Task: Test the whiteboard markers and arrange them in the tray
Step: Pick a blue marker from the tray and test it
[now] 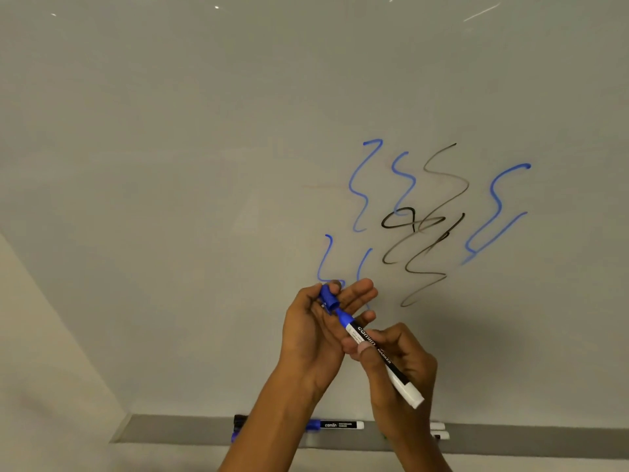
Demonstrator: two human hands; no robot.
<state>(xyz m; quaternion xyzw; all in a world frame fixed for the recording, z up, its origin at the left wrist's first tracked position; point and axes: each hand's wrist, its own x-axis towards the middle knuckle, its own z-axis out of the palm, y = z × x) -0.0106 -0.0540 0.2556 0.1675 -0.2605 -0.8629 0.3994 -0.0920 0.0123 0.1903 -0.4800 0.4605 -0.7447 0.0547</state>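
Scribbled blue and black test lines (pixel 422 212) cover the whiteboard (pixel 170 165); several markers lie in the tray (pixel 177 429). Right hand (pixel 398 362) grips the blue marker (pixel 377 352), left hand (pixel 320 321) pinches its cap (pixel 329 296), tip nearly meeting it. Recapping and traying remain.

Free room and obstructions. The whiteboard (pixel 204 165) lies bare to the left of and above the scribbles (pixel 425 216), open to my reach. Along the tray (pixel 170 430), markers (pixel 335 425) occupy the middle stretch beneath my forearms; its left end and far right stretch are unoccupied. My left hand (pixel 316 332) and right hand (pixel 401 356), close together, block the space directly before me.
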